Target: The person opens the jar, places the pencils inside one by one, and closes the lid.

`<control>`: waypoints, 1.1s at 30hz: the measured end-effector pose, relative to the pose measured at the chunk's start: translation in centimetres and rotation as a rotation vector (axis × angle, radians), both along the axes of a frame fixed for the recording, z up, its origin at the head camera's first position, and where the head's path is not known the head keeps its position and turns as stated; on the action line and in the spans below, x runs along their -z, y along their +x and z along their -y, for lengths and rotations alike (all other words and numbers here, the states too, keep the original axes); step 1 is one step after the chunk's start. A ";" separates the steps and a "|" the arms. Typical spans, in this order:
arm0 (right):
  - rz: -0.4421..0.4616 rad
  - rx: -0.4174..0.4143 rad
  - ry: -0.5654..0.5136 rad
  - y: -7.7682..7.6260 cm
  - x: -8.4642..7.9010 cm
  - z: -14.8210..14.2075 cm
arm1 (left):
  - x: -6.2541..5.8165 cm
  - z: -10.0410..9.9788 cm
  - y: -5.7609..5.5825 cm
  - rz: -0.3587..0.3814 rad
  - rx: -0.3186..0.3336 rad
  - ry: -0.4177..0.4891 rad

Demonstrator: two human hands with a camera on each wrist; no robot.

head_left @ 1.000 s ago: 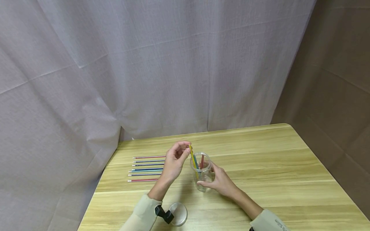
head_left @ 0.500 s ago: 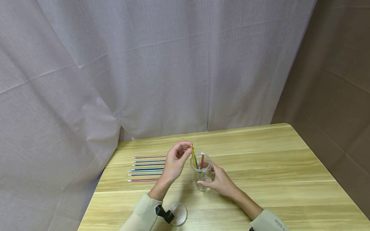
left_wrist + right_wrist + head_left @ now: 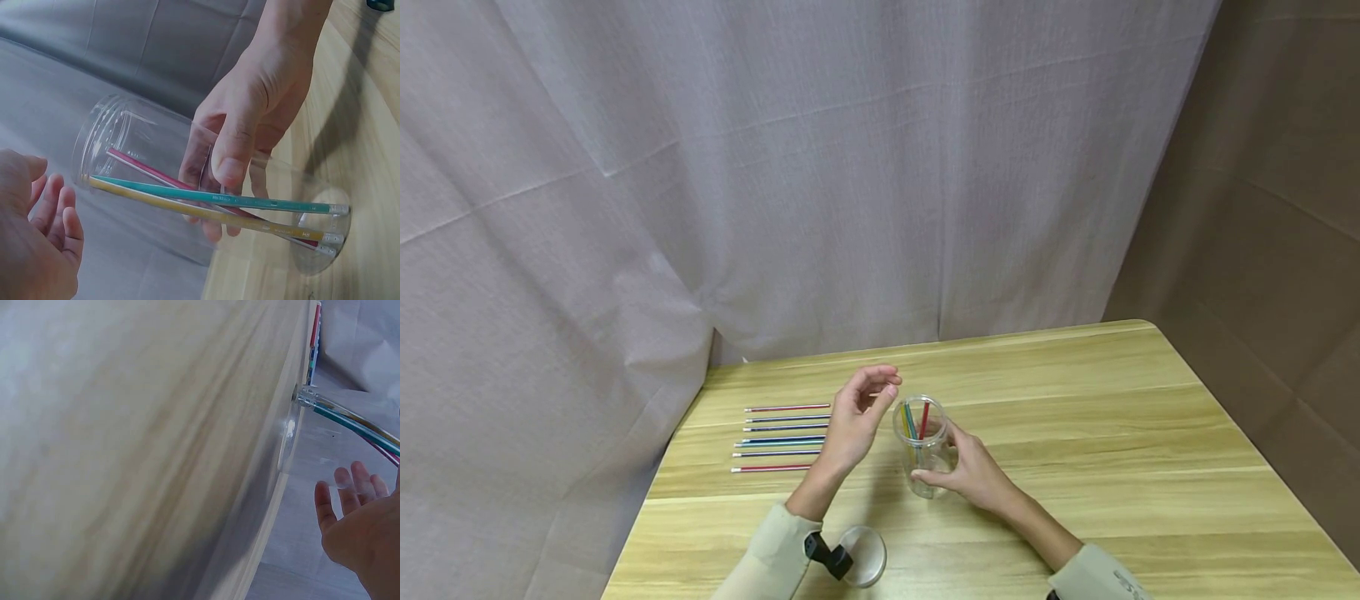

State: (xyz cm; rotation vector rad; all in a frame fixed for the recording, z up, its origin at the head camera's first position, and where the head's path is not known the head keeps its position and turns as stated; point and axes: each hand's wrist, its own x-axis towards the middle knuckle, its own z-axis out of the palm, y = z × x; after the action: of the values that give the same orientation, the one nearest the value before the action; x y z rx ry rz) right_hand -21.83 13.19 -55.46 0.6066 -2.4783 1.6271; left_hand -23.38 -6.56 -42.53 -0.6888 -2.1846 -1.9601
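A clear jar [image 3: 934,463] stands on the table, gripped round its side by my right hand [image 3: 976,477]. Inside it lean a yellow pencil [image 3: 187,209], a teal pencil [image 3: 256,201] and a red pencil [image 3: 150,170], their white eraser ends down at the jar's base. My left hand [image 3: 853,421] is just left of the jar's mouth, fingers loosely bent and holding nothing. In the left wrist view it appears beside the rim, apart from the pencils. Part of the right hand's fingers shows through the jar wall.
Several pencils [image 3: 782,428] lie in a row left of the jar, their right ends partly behind the left hand and wrist. A round clear lid [image 3: 867,557] lies near the front, by the left sleeve. Grey cloth [image 3: 880,208] hangs behind the wooden table [image 3: 1112,417].
The yellow pencil has left my left fingers and dropped lower into the jar. The left hand stays near the rim with its fingers a little parted. The right hand has not moved.
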 end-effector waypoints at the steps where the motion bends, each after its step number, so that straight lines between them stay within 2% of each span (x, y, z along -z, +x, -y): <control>1: -0.001 0.000 -0.001 0.0 0.0 0.0 | 0.0 0.0 0.0 0.002 -0.006 0.004; 10: -0.002 -0.001 -0.009 0.0 0.0 0.0 | 0.0 0.5 -0.2 -0.002 -0.034 0.019; 16: 0.009 -0.004 -0.016 0.1 0.0 0.1 | 0.3 1.7 -0.7 -0.014 -0.053 0.032; 21: 0.017 -0.011 -0.026 0.1 -0.1 0.1 | 2.8 3.9 -2.4 -0.002 -0.108 0.035; 25: 0.018 -0.007 -0.024 0.1 -0.1 0.0 | 5.0 6.1 -3.5 0.008 -0.162 -0.004; 29: 0.020 -0.009 -0.026 0.0 -0.1 0.0 | 6.7 8.2 -3.8 0.038 -0.200 -0.074; 31: 0.021 -0.010 -0.029 0.0 -0.1 0.0 | 6.9 8.9 -3.3 0.070 -0.211 -0.116; 33: 0.025 -0.011 -0.030 0.1 -0.1 0.0 | 7.8 9.8 -3.3 0.072 -0.222 -0.167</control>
State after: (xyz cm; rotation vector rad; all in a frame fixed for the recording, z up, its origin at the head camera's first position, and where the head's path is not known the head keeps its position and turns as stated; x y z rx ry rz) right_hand -21.76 13.18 -55.35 0.6001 -2.4676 1.6825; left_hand -26.64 -16.38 -50.33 -0.3799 -2.3709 -1.7347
